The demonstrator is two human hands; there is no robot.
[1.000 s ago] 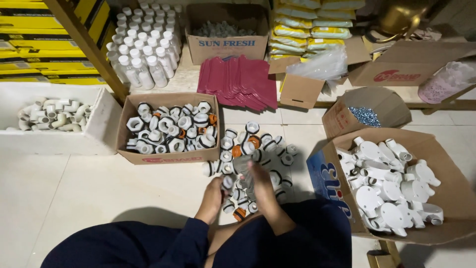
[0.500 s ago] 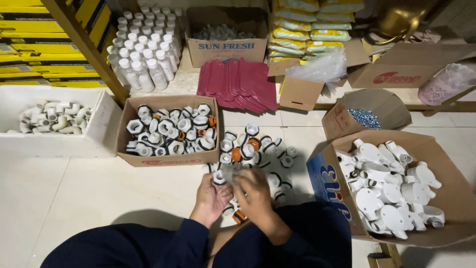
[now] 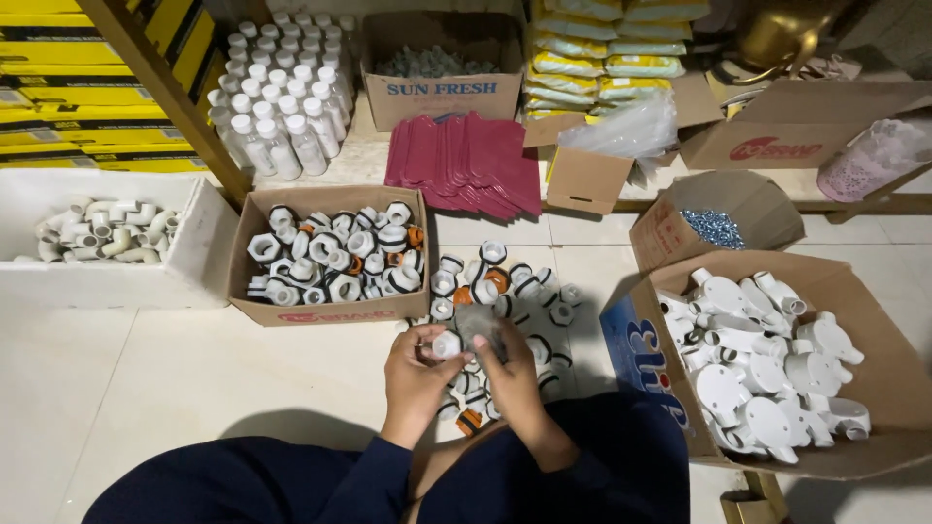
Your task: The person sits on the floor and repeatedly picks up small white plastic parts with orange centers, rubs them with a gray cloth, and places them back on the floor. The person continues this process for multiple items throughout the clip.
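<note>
My left hand point(image 3: 413, 374) grips a small white plastic fitting point(image 3: 446, 344) at its fingertips. My right hand point(image 3: 513, 374) holds a grey, slightly see-through piece point(image 3: 479, 323) right beside the fitting; the two parts touch or nearly touch. Both hands hover over a loose pile of white, black-ringed and orange fittings point(image 3: 505, 286) on the tiled floor. Dark blue sleeves and lap fill the bottom of the view.
A cardboard box of similar fittings point(image 3: 330, 311) sits at left of the pile, a white tray of pipe elbows point(image 3: 194, 262) farther left. A large box of white round junction boxes point(image 3: 854, 301) is at right, a box of screws point(image 3: 670, 238) behind it. Bottles, red sheets and cartons line the back.
Both hands rose from the pile and came together. The left hand now shows a white fitting, and the right hand brought the grey piece against it.
</note>
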